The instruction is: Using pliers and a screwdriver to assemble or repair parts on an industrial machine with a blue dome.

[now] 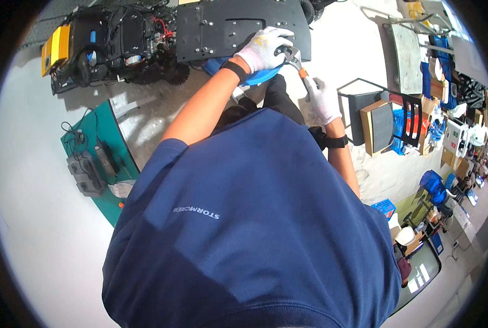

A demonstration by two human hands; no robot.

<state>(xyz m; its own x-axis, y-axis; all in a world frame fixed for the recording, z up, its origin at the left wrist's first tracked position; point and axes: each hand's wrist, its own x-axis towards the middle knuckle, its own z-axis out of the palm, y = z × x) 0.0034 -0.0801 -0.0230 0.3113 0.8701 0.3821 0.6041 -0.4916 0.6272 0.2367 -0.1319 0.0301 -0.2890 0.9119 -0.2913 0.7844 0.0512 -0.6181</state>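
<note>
A black plate (205,33) dotted with bolts and holes lies in front of me at the top of the view. My left hand (263,49), in a white glove, is on the plate's near right part, its fingers curled and closed round a small dark part I cannot make out. Against that spot sits the jaw of an adjustable wrench (295,60) with an orange and grey handle. My right hand (323,99), also gloved, is closed round the lower end of that handle. Beneath the plate's near edge shows a blue round thing (263,75), partly hidden by my left arm.
Black machinery (129,44) with exposed wires and a yellow block (56,50) adjoins the plate's left. A green mat (102,131) holds dark tools and cables. To my right stand a black chair (411,120), a cardboard box (376,127) and a flat cart (407,60).
</note>
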